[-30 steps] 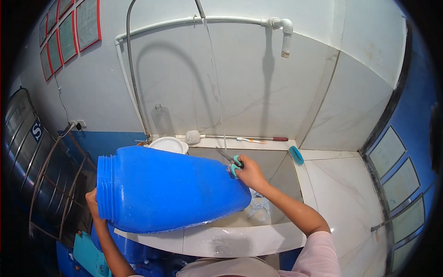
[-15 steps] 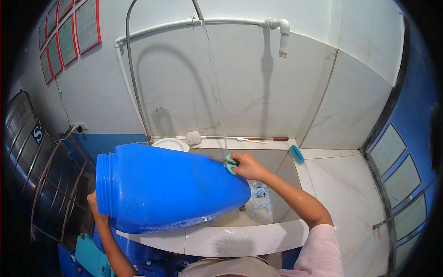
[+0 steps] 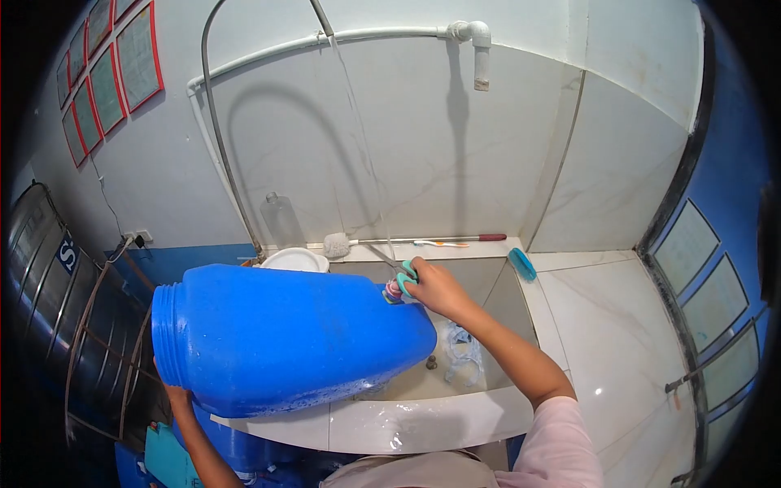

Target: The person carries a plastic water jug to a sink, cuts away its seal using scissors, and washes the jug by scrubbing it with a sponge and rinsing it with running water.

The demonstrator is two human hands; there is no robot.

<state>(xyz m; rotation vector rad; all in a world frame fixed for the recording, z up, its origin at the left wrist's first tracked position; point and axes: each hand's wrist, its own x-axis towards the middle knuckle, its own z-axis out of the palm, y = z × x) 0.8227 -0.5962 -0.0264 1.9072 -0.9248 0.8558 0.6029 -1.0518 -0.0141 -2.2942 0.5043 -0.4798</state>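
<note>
A large blue container [image 3: 301, 333] lies on its side over the front rim of the sink [image 3: 455, 419], its threaded mouth to the left. My left hand [image 3: 175, 394] is at the underside of the mouth end, fingers mostly hidden behind it. My right hand [image 3: 431, 285] is closed on green-handled scissors [image 3: 404, 272], blades apart and pointing up-left. Just below them, a small pinkish fitting [image 3: 394, 291] sits on the container's narrow right end. Behind the scissors a thin stream of water [image 3: 358, 122] falls from a hose [image 3: 321, 16].
Pale blue plastic pieces [image 3: 464, 354] lie in the sink. On the back ledge are a white lid [image 3: 294, 261], a clear bottle [image 3: 281, 220], a long-handled brush [image 3: 338, 246] and a toothbrush [image 3: 439, 243]. A teal brush [image 3: 521, 264] rests at right. A metal tank [image 3: 57, 285] stands left.
The scissors have turned, and their blades show again, pointing up-left. The pinkish fitting has come into view. The container appears slightly further left, and the whole view has shifted.
</note>
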